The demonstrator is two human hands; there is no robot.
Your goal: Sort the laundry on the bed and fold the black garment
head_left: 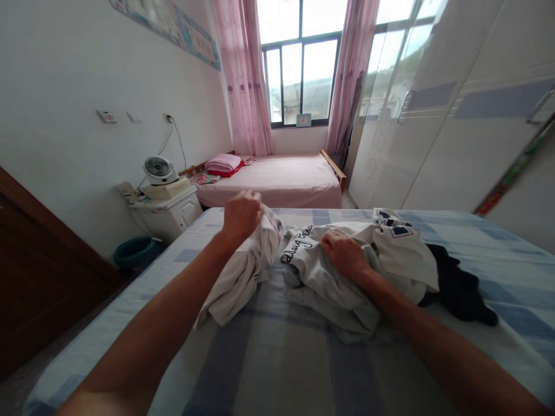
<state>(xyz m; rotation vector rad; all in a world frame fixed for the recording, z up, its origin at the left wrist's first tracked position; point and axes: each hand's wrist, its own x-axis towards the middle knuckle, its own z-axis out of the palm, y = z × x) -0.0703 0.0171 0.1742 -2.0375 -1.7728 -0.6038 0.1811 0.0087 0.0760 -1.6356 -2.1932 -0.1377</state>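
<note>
1. The left hand (241,215) is clenched around a bunched fold of a pale grey-white cotton garment (237,274), lifting its top edge off the bed; the rest of the cloth hangs down toward 7 o'clock and trails onto the sheet
2. The right hand (346,253) lies palm-down on a crumpled white T-shirt with black script lettering (312,271), fingers curled into the fabric and gripping it, at 3 o'clock from the left hand
3. Both pieces of clothing sit near the middle of the blue, grey and white checked bedsheet (277,364), touching each other where the cloth bunches between the hands
4. A white garment with a dark blue square print (401,245) lies against the T-shirt at 2 o'clock from the right hand
5. A black crumpled piece of clothing (459,286) rests just beside that pile, at 3 o'clock
6. Farther off at 12 o'clock stands a pink-covered single bed (281,179) beneath the window, with folded pink bedding at its head
7. At 10 o'clock a small white desk fan (159,169) sits on a white bedside cabinet (171,214)
</note>
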